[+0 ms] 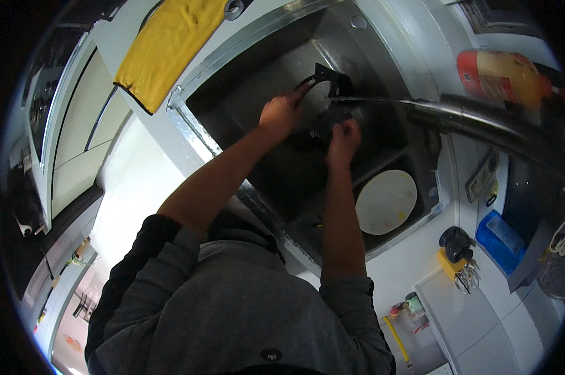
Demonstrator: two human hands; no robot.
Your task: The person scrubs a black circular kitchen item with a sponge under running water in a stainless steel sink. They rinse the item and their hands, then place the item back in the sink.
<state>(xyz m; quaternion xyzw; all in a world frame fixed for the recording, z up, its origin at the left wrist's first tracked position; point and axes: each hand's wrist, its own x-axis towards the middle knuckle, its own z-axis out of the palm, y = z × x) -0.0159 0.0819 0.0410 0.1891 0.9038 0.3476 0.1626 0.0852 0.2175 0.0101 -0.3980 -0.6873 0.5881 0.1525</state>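
My left hand [281,114] grips the curved bar of a black angular object [341,84] over the large basin of a stainless steel sink [245,101]. What exactly that object is, the dim light does not settle; it could be a burner grate. A thin stream of water [364,99] from the faucet [479,117] reaches it. Just below the stream is my right hand [345,138], fingers curled together. Whether it holds something small is too dark to tell. In the smaller basin, right of my right forearm, lies a round white plate [386,202] with faint coloured marks.
A yellow cloth [174,47] lies on the counter at upper left. A plastic bottle [503,79] with a red label stands behind the faucet. At right are a blue packet [502,241], a dark object [456,243] and a yellow box [452,265].
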